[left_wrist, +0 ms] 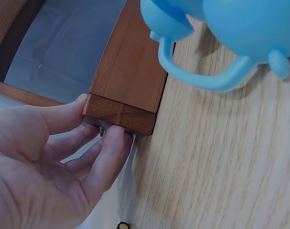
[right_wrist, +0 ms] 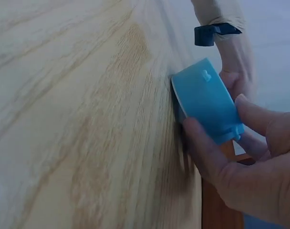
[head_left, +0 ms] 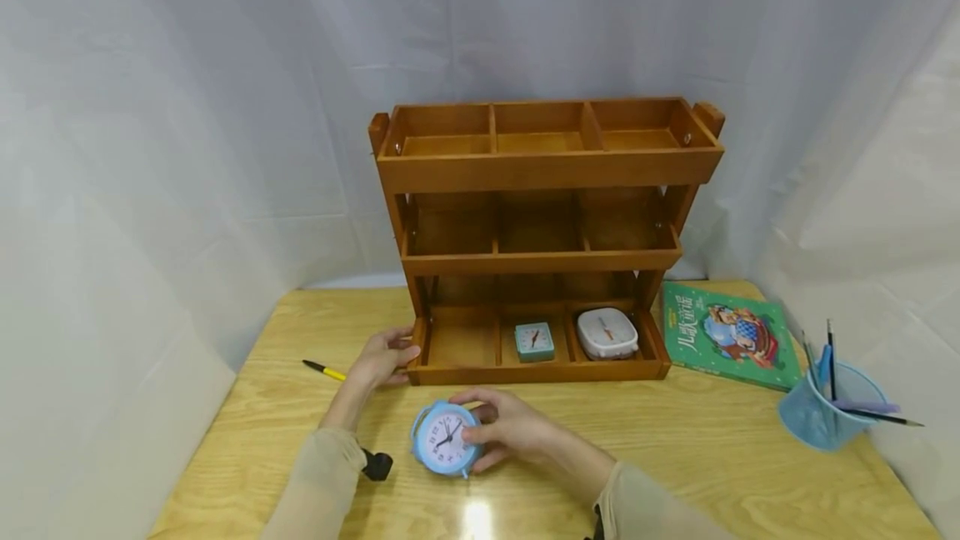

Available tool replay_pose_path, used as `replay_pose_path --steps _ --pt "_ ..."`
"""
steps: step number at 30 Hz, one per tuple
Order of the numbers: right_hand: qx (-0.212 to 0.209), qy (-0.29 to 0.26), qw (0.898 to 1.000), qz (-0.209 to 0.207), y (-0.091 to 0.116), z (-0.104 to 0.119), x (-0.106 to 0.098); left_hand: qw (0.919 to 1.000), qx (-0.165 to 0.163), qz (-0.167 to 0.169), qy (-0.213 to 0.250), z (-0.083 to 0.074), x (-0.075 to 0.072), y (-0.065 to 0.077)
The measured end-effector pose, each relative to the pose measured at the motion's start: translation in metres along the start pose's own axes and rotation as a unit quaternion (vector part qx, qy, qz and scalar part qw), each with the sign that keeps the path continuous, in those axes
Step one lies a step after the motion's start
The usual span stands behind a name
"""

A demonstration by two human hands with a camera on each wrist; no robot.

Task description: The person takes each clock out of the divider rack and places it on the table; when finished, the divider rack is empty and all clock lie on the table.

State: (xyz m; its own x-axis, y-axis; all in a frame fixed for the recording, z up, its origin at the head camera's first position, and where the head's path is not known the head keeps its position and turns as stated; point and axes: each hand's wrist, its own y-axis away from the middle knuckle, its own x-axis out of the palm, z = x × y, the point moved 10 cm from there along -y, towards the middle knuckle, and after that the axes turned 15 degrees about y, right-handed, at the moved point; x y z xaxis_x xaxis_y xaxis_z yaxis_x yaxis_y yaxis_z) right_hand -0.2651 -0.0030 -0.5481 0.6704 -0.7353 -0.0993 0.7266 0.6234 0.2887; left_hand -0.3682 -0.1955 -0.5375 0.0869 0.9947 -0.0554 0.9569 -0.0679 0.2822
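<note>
A light blue alarm clock (head_left: 447, 438) with a round white dial is in my right hand (head_left: 510, 432), just in front of the wooden shelf (head_left: 540, 374). My thumb lies at the dial's rim, and the fingers grip the clock's side. In the left wrist view the clock's blue bell and loop handle (left_wrist: 207, 82) show near the shelf's end. With thumb and fingertips, my left hand (head_left: 381, 359) holds the lower left front corner of the shelf. Inside the bottom tier, a small green square clock (head_left: 534, 342) occupies the middle compartment and a white clock (head_left: 607, 333) the right one.
Beside my left forearm lies a yellow and black pen (head_left: 324, 370). A green picture book (head_left: 723, 336) rests right of the shelf, near a blue mesh cup (head_left: 825, 417) holding several pens and brushes. Behind the table (head_left: 675, 457) hangs a pale curtain (head_left: 225, 107).
</note>
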Motion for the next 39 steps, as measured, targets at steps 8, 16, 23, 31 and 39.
replay_pose_path --steps 8,16,23,31,39 --pt "-0.097 0.279 0.952 -0.083 0.008 0.024 -0.009 1.0 -0.001 -0.002 0.001 0.001 0.0 -0.002" --pt "-0.106 0.38 0.913 -0.109 0.011 0.025 -0.009 1.0 0.003 -0.003 0.0 0.0 -0.001 0.001" --pt "-0.138 0.491 0.84 -0.186 0.028 0.046 -0.03 1.0 -0.002 0.005 -0.004 -0.001 0.001 0.003" --pt "-0.171 0.656 0.684 -0.269 0.037 0.064 -0.078 0.9999 0.002 0.005 -0.009 -0.003 0.001 0.004" --pt "-0.095 0.661 0.696 -0.262 0.022 0.045 -0.119 1.0 0.001 0.003 -0.007 -0.002 0.002 0.005"
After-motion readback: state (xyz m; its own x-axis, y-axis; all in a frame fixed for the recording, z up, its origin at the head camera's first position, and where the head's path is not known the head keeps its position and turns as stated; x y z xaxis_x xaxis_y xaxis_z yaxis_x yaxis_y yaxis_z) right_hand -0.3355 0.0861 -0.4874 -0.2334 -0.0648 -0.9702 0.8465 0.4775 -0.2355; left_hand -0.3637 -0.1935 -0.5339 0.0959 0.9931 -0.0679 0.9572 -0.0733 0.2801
